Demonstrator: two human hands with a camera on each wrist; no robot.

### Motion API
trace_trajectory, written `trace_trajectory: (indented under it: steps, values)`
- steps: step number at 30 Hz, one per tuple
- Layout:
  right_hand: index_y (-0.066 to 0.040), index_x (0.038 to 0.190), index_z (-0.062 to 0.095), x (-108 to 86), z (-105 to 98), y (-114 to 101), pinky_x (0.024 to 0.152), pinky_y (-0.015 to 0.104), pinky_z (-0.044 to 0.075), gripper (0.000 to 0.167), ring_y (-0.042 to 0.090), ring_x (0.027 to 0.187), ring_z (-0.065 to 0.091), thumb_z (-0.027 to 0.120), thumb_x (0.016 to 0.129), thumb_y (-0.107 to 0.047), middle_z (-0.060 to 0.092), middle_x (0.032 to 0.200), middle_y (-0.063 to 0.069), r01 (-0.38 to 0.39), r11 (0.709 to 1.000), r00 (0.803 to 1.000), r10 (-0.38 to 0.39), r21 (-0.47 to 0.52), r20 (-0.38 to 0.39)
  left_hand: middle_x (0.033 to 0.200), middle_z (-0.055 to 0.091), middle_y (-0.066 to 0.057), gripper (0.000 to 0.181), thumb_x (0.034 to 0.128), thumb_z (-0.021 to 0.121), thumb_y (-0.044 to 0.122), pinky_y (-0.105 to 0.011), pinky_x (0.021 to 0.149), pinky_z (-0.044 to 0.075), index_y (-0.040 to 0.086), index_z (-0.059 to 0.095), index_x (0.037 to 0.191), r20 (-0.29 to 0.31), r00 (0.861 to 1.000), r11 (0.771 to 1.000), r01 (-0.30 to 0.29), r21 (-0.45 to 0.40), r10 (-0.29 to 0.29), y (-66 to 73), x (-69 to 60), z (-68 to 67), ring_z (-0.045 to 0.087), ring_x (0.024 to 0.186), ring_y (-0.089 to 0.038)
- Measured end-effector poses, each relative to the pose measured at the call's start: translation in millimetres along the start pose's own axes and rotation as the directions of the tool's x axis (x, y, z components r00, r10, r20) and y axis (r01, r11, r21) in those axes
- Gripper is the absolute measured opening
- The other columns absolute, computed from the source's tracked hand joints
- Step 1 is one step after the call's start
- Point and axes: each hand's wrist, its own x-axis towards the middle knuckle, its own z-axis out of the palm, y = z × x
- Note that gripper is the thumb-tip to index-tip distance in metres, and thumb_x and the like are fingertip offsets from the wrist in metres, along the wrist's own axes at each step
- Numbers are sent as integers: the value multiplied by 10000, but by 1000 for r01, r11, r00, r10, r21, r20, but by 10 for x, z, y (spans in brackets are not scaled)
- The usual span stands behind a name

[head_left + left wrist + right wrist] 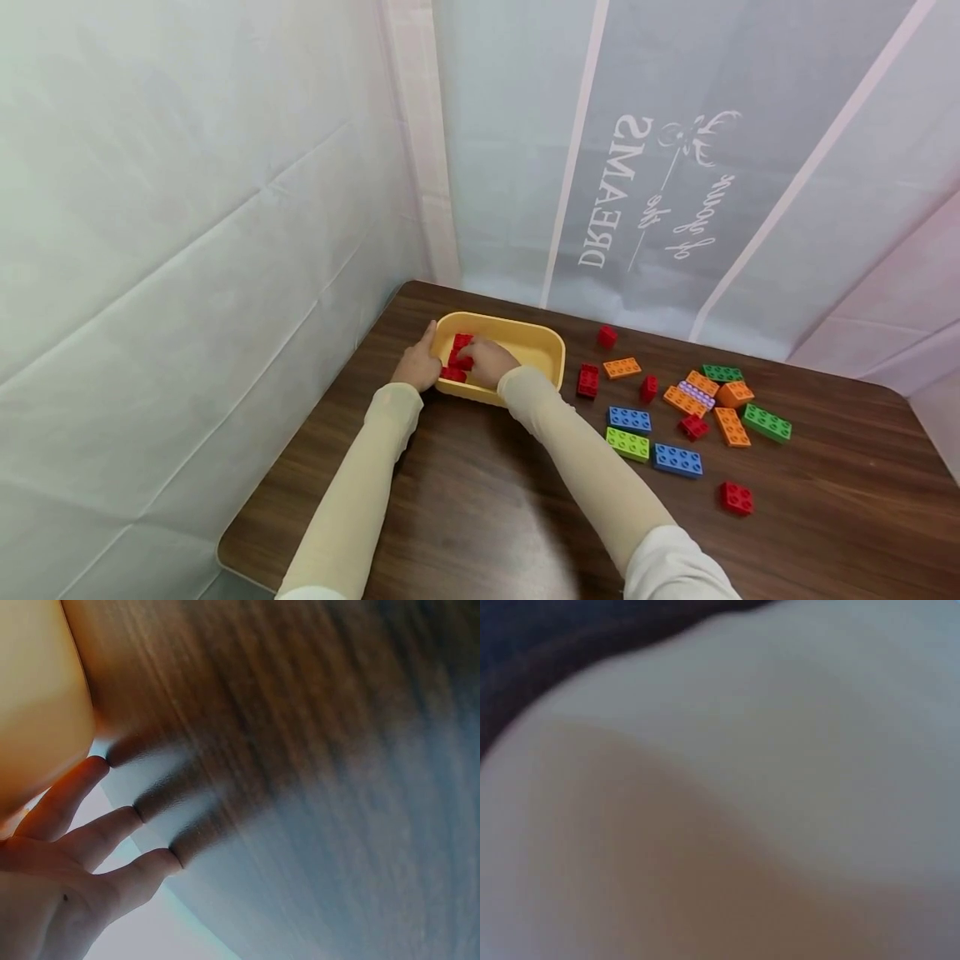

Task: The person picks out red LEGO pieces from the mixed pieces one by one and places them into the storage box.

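A yellow tray [536,329] stands at the table's back left corner. In it, several red toy bricks [453,374] lie against the left end. My left hand [417,367] is at the tray's left end, its index finger along the outer wall. The left wrist view shows the fingers [124,825] of that hand spread, tips resting on the table beside the tray. My right hand [491,362] reaches over the front rim into the tray, its fingertips pinching a red toy brick. The right wrist view is blurred and mostly filled by a pale surface.
Right of the tray, loose toy bricks are scattered: red [588,381], orange [622,368], blue [678,460], lime green [627,444], dark green [767,422] and purple [696,395]. A single red brick [737,498] lies nearer the front. Hanging cloth [300,208] borders the table.
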Motion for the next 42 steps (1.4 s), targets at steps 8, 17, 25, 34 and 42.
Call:
trace_trajectory:
  steps: [8,17,25,34,42]
  values:
    - [-119,1160,774,54,63,25,1031,355,432,366,244,1142,587,638,855,31,704,1159,28,-17,1000,1000,17,-16,20,1533,441,-164,791,925,463,94,-482,944,434,246,166,1642,-16,1000,1000,-8,-8,8,-21,1,15,540,1017,-334]
    - [-109,1179,750,12,25,-10,999,364,454,341,225,1064,599,649,881,21,692,1143,39,-16,1000,1000,16,-10,-14,1537,434,-169,801,923,451,92,-484,952,434,253,141,1644,-7,1000,1000,-18,-2,18,1,1,-2,544,1031,-329]
    - [-144,1142,792,-44,-12,-101,909,330,505,433,188,894,614,522,876,68,731,1124,-12,31,998,995,-36,49,97,1469,504,-202,802,915,457,87,-480,909,463,238,154,1643,-19,1000,1000,-25,13,25,-1,-5,-8,560,929,-334]
    - [-149,1093,806,-74,-8,-66,914,340,507,432,211,948,650,511,861,65,742,1075,-24,4,1000,994,-6,17,107,1530,441,-178,800,914,431,95,-509,1026,410,241,139,1644,-19,999,1000,-26,15,27,-33,-6,11,541,1172,-330]
    - [-138,1073,800,-96,-55,-47,926,353,507,416,222,1020,658,512,856,69,740,1066,-13,-17,1000,992,17,0,124,1544,426,-163,793,910,425,111,-499,977,425,244,153,1643,-18,999,999,-36,7,36,-32,-7,12,528,1075,-324]
